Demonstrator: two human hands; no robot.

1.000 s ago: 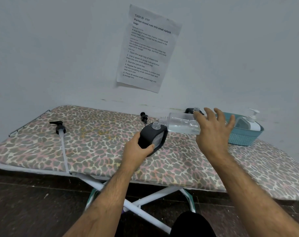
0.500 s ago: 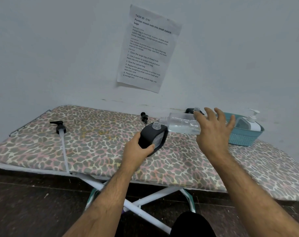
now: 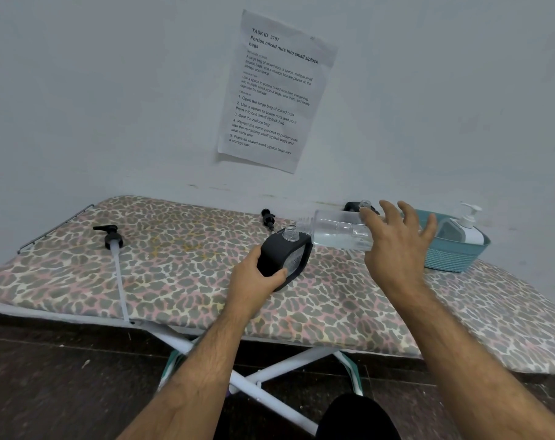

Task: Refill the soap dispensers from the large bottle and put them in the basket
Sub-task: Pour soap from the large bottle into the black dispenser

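Observation:
My left hand (image 3: 255, 277) grips a black soap dispenser (image 3: 285, 257) with an open clear neck, tilted on the ironing board. My right hand (image 3: 395, 249) holds a large clear bottle (image 3: 336, 231) on its side, its mouth right above the dispenser's neck; clear liquid lies in it. A teal basket (image 3: 451, 255) stands at the right and holds a white pump dispenser (image 3: 470, 230). Another black dispenser (image 3: 352, 206) shows partly behind the large bottle. Two black pump heads lie loose: a long-tubed pump head (image 3: 111, 238) at the left and a small pump head (image 3: 268, 217) behind the held dispenser.
The leopard-print ironing board (image 3: 181, 274) stands against a pale wall on white crossed legs (image 3: 270, 373). A printed sheet (image 3: 274, 90) is stuck to the wall above. The floor below is dark.

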